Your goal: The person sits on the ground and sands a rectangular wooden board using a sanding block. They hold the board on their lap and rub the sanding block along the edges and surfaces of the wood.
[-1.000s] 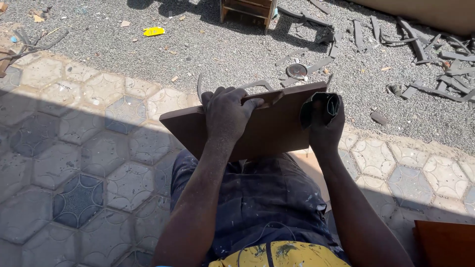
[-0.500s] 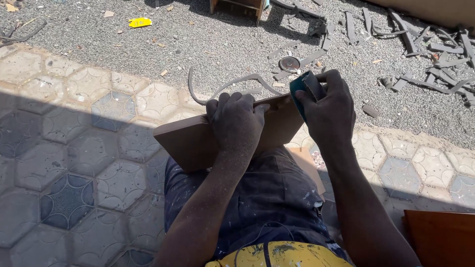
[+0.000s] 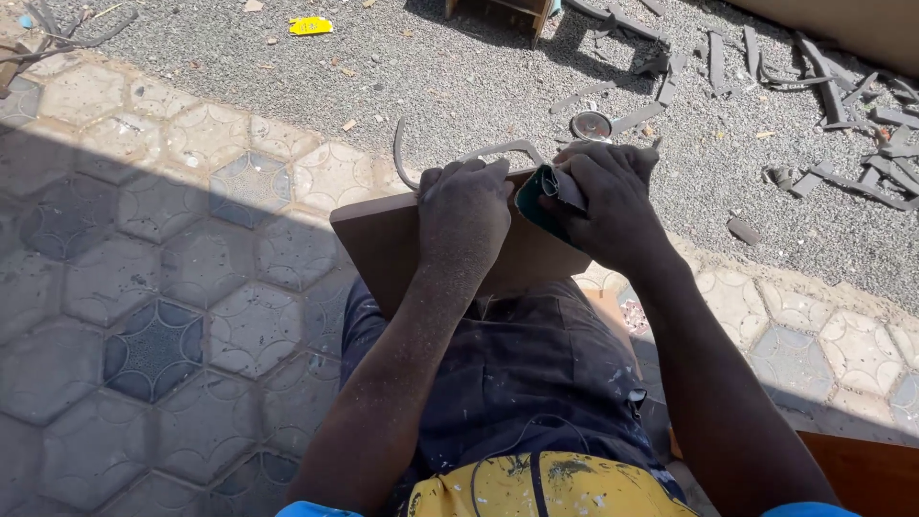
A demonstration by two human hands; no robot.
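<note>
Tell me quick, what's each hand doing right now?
Left hand: fingers closed over the top edge of the brown board.
Right hand: closed on a folded piece of sandpaper at that edge.

Ahead of you, hexagonal paving tiles point(image 3: 144, 287) meet grey gravel point(image 3: 459, 77). You see a yellow scrap point(image 3: 311, 26) far left, a round metal lid point(image 3: 591, 125) beyond, and dark offcut strips point(image 3: 842, 105) scattered right.

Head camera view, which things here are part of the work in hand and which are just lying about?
In hand:
- brown board, gripped at its top edge by the left hand
- folded green sandpaper, pressed to that edge by the right hand

Lying about:
- yellow scrap
- round lid
- grey offcuts on the gravel
- curved wire
</note>
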